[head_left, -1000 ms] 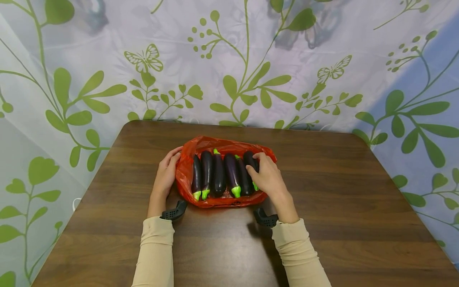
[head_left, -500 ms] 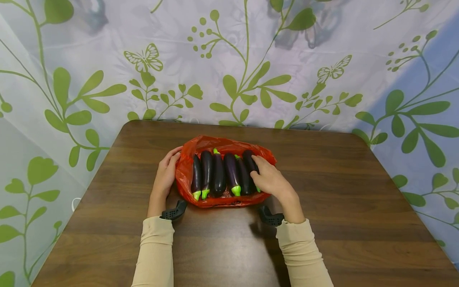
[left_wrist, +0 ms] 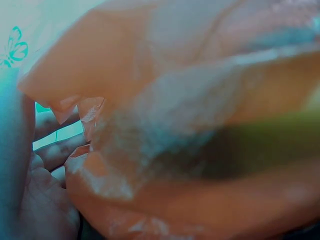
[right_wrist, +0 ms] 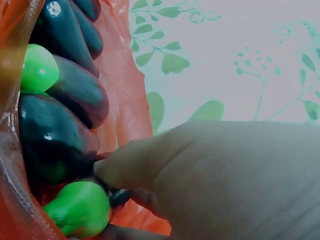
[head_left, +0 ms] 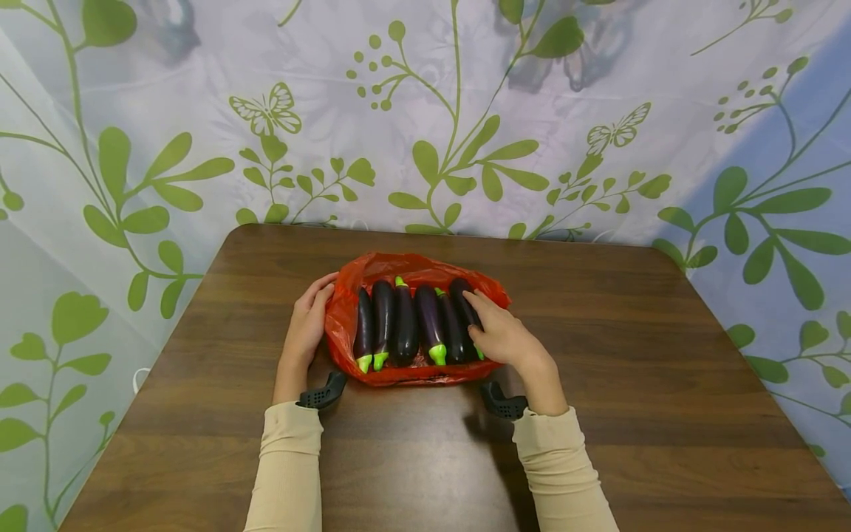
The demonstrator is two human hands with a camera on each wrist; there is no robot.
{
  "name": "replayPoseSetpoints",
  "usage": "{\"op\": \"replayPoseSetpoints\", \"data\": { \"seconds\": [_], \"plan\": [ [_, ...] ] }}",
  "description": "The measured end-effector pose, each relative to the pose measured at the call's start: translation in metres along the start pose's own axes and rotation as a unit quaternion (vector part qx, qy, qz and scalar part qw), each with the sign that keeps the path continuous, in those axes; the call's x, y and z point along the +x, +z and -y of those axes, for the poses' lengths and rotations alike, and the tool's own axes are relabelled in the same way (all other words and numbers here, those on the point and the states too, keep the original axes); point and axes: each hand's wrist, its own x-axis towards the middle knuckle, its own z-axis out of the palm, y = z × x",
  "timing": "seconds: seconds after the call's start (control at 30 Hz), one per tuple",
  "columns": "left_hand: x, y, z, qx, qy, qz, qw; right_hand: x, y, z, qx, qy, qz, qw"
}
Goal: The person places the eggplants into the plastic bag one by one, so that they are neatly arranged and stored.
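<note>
A red plastic bag (head_left: 340,325) lies spread wide on the wooden table, with several dark purple eggplants (head_left: 407,332) side by side in it. Some green caps point toward me, others away. My left hand (head_left: 307,319) rests against the bag's left side; its fingers (left_wrist: 55,150) pass partly behind the plastic in the left wrist view. At the other end my right hand (head_left: 507,336) has thumb and fingers on the rightmost eggplant (head_left: 462,297), pinching it. The right wrist view shows that eggplant's green cap (right_wrist: 80,210) below my thumb; its body is largely hidden.
The brown table (head_left: 618,369) extends on both sides of the bag and toward me. A patterned cloth (head_left: 425,111) with green leaves hangs behind it. Dark wrist mounts (head_left: 504,405) sit under each wrist.
My right hand has shifted slightly right and toward me, uncovering more of the rightmost eggplant, whose near end has moved a little right. My left hand and the bag stay almost still.
</note>
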Motion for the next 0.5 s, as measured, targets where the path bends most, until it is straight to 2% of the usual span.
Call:
{"op": "replayPoseSetpoints", "data": {
  "seconds": [0.5],
  "plan": [
    [0.0018, -0.0009, 0.0029, 0.005, 0.008, -0.001, 1.0000, -0.0023, 0.0009, 0.0082, -0.079, 0.053, -0.021, 0.9952]
  ]
}}
